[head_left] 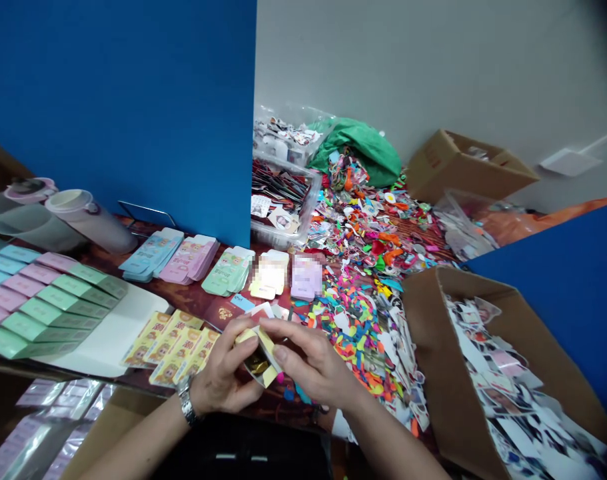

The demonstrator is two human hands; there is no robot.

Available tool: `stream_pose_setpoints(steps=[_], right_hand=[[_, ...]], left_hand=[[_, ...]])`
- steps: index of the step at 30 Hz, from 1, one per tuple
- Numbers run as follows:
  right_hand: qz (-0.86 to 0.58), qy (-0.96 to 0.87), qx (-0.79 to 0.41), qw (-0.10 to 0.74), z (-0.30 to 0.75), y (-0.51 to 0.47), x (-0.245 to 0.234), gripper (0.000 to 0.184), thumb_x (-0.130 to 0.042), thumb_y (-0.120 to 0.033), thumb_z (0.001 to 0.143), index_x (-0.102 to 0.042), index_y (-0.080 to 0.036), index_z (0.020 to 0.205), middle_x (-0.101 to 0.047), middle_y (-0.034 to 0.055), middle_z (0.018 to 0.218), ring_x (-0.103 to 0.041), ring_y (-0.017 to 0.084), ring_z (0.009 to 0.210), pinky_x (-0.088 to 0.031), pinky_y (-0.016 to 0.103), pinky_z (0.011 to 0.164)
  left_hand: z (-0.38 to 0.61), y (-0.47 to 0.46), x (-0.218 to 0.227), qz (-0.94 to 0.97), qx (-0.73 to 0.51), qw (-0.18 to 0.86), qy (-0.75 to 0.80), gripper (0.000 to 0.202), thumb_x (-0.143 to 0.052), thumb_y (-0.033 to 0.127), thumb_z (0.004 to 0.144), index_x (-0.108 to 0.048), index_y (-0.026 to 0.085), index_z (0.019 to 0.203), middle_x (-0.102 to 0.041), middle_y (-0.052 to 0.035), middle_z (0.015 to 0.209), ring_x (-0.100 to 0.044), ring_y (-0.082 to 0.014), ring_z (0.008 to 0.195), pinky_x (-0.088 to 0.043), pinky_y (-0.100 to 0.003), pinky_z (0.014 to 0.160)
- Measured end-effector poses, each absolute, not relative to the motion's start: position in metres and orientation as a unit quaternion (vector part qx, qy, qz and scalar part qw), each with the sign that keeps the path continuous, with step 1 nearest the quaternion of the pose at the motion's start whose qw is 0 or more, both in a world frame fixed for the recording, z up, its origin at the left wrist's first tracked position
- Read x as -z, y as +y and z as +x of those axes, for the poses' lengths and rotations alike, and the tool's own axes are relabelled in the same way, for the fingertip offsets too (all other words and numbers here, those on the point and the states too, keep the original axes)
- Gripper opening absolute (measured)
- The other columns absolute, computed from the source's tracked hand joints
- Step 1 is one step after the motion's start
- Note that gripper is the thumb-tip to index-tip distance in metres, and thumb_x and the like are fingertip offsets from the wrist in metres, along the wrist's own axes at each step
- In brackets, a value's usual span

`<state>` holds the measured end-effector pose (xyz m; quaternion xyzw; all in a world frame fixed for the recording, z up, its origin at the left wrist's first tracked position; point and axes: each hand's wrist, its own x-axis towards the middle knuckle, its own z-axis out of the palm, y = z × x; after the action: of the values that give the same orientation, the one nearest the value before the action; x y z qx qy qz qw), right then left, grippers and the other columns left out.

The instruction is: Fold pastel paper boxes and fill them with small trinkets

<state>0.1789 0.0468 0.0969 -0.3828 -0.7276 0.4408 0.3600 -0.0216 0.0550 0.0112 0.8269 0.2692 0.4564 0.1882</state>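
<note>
Just above the table's front edge, a small yellow cardboard box (268, 375) is between my two hands, its near end open with flaps out. Something gold and shiny (257, 364) shows inside it. My left hand (229, 373), with a metal watch at the wrist, is wrapped round the left side of the box. My right hand (308, 360) grips the right side, its thumb by the open end. Yellow printed packets (176, 347) lie in overlapping rows to the left of my left hand.
Flat box stacks in blue (153, 255), pink (189, 259), green (228, 271), yellow (270, 275) and purple (306, 277) line the table. Filled boxes (48, 300) stand left. Colourful small pieces (363, 320) spread right, beside a carton (428, 360) of cut-outs. A blue partition (118, 100) rises behind.
</note>
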Motion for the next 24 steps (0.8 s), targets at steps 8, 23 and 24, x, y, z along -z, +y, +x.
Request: stream_pose_setpoints(steps=[8,23,24], right_hand=[[-0.67,-0.7,-0.181,0.168,0.268,0.066,-0.016,0.037,-0.051,-0.026,0.095,-0.057,-0.019,0.131,-0.067,0.0102,0.12,-0.064,0.022,0.107,-0.05,0.035,0.094],[-0.768,-0.627,-0.113,0.068,0.329,0.055,0.022,0.026,-0.048,-0.021,0.093,-0.063,-0.02,0.114,-0.07,0.0085,0.097,-0.066,0.021,0.087,-0.045,0.027,0.072],[-0.767,-0.627,-0.109,0.076,0.332,0.055,0.022,0.022,-0.047,-0.022,0.094,-0.065,-0.019,0.107,-0.07,0.0091,0.097,-0.065,0.021,0.086,-0.044,0.027,0.072]], left_hand=[[-0.019,0.058,-0.011,0.823,-0.363,0.211,0.382,0.07,-0.059,0.018,0.08,-0.03,0.021,0.144,-0.051,-0.0141,0.127,-0.056,-0.0272,0.114,-0.052,-0.039,0.091],[-0.01,0.059,-0.003,0.833,-0.336,0.204,0.391,0.065,-0.06,0.027,0.085,-0.031,0.019,0.143,-0.053,-0.0133,0.129,-0.057,-0.0249,0.113,-0.05,-0.036,0.094],[-0.01,0.059,-0.003,0.832,-0.336,0.204,0.393,0.066,-0.06,0.028,0.085,-0.031,0.02,0.143,-0.054,-0.0131,0.129,-0.058,-0.025,0.113,-0.051,-0.036,0.093]])
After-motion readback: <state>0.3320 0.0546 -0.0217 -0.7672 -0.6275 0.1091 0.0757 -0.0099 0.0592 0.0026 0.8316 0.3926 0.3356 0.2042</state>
